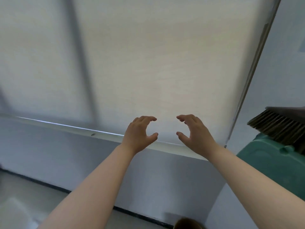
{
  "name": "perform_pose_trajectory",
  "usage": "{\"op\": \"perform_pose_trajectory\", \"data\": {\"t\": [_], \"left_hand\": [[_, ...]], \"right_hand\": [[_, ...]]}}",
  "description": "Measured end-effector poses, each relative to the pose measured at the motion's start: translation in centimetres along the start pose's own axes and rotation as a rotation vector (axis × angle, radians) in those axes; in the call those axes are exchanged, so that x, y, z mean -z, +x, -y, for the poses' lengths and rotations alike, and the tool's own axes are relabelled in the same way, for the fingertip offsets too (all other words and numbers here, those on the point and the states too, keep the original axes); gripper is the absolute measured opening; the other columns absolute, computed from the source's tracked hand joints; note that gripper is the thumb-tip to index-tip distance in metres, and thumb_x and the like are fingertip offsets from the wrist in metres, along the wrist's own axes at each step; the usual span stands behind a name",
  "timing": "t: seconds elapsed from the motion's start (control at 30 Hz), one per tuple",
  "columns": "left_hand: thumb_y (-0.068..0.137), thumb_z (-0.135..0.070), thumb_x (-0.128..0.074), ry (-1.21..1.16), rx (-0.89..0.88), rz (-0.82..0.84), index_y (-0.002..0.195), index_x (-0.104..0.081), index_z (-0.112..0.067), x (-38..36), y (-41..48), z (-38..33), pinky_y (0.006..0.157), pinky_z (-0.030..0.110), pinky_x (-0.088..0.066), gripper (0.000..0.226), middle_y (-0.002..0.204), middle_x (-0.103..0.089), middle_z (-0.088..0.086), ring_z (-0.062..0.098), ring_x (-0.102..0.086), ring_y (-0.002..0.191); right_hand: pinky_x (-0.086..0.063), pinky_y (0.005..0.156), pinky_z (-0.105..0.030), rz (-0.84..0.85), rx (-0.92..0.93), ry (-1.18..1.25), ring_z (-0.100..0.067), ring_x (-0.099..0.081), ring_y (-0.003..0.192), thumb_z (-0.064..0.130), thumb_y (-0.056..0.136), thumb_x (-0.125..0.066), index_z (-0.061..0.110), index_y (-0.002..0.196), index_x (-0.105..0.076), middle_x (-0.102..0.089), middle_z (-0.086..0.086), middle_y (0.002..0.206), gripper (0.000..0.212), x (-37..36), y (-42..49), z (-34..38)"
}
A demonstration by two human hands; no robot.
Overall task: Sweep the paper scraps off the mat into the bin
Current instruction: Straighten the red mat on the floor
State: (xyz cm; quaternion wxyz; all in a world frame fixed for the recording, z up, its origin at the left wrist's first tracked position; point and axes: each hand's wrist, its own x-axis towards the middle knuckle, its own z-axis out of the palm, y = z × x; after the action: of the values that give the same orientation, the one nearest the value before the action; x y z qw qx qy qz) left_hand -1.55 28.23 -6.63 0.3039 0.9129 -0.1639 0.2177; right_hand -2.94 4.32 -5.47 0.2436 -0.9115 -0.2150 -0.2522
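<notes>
My left hand [140,133] and my right hand [193,131] are raised side by side in front of a white window blind, fingers curved and apart, holding nothing. A gap separates the two hands. At the right edge a brush head with dark bristles [279,126] rests on top of a green plastic bin [270,164]. No mat and no paper scraps are in view.
The white roller blind [148,63] fills the upper view, with its bottom rail [66,126] above a pale wall. A dark baseboard [140,214] meets a grey floor at the lower left. A brown rounded object [188,223] shows at the bottom edge.
</notes>
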Motion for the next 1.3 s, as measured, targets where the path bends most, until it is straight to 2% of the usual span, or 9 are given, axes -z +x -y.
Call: {"op": "perform_pose_trajectory", "data": {"t": [0.17, 0.27, 0.43, 0.57, 0.8, 1.0, 1.3], "left_hand": [[0.076, -0.038, -0.066, 0.052, 0.129, -0.081, 0.132, -0.064, -0.022, 6.7, -5.9, 4.4, 0.096, 0.030, -0.041, 0.058, 0.127, -0.066, -0.004, 0.020, -0.055, 0.121], [0.075, -0.039, -0.067, 0.075, 0.195, -0.115, 0.132, -0.064, -0.022, 11.5, -10.1, 7.5, 0.101, 0.034, -0.044, 0.060, 0.127, -0.066, -0.002, 0.019, -0.056, 0.121], [0.076, -0.042, -0.068, 0.137, 0.309, -0.162, 0.133, -0.063, -0.021, 20.0, -18.3, 13.5, 0.103, 0.035, -0.047, 0.061, 0.130, -0.066, -0.002, 0.018, -0.057, 0.124], [0.083, -0.030, -0.077, 0.188, 0.366, -0.192, 0.135, -0.062, -0.020, 26.3, -25.1, 18.2, 0.105, 0.032, -0.044, 0.055, 0.132, -0.065, -0.002, 0.017, -0.057, 0.123], [0.084, -0.031, -0.077, 0.236, 0.454, -0.219, 0.134, -0.063, -0.023, 34.4, -34.7, 24.2, 0.102, 0.033, -0.043, 0.053, 0.131, -0.065, -0.001, 0.019, -0.057, 0.122], [0.085, -0.032, -0.074, 0.214, 0.538, -0.219, 0.135, -0.061, -0.024, 36.9, -39.5, 28.2, 0.106, 0.035, -0.044, 0.053, 0.132, -0.063, -0.005, 0.014, -0.054, 0.125], [0.084, -0.028, -0.075, 0.195, 0.642, -0.181, 0.133, -0.062, -0.022, 35.0, -40.2, 34.0, 0.102, 0.034, -0.045, 0.051, 0.129, -0.064, -0.003, 0.016, -0.054, 0.122]], "right_hand": [[-0.043, 0.091, -0.027, 0.046, 0.130, 0.087, -0.016, -0.053, 0.114, 0.021, 0.086, -0.070, 0.017, 0.134, -0.053, -0.057, 0.002, 0.125, 0.051, -4.3, 1.5, 7.6], [-0.043, 0.092, -0.027, 0.076, 0.187, 0.138, -0.015, -0.053, 0.114, 0.022, 0.086, -0.069, 0.018, 0.133, -0.053, -0.057, 0.004, 0.126, 0.050, -7.4, 2.1, 13.3], [-0.045, 0.090, -0.030, 0.127, 0.272, 0.216, -0.019, -0.057, 0.110, 0.021, 0.083, -0.071, 0.017, 0.129, -0.057, -0.060, 0.002, 0.122, 0.049, -13.3, 1.9, 24.3], [-0.046, 0.098, -0.036, 0.196, 0.312, 0.290, -0.018, -0.057, 0.114, 0.023, 0.083, -0.072, 0.019, 0.130, -0.056, -0.059, 0.002, 0.127, 0.050, -18.3, 0.4, 33.6], [-0.038, 0.098, -0.024, 0.268, 0.358, 0.342, -0.019, -0.053, 0.120, 0.024, 0.086, -0.070, 0.017, 0.135, -0.054, -0.057, 0.000, 0.133, 0.053, -24.6, -2.4, 46.3], [-0.041, 0.102, -0.031, 0.371, 0.392, 0.343, -0.018, -0.050, 0.124, 0.028, 0.088, -0.067, 0.020, 0.138, -0.050, -0.055, 0.002, 0.136, 0.054, -29.0, -3.7, 51.2], [-0.038, 0.104, -0.030, 0.499, 0.381, 0.352, -0.021, -0.050, 0.126, 0.026, 0.088, -0.066, 0.017, 0.138, -0.051, -0.055, -0.001, 0.138, 0.053, -36.5, -2.3, 51.3]]}}
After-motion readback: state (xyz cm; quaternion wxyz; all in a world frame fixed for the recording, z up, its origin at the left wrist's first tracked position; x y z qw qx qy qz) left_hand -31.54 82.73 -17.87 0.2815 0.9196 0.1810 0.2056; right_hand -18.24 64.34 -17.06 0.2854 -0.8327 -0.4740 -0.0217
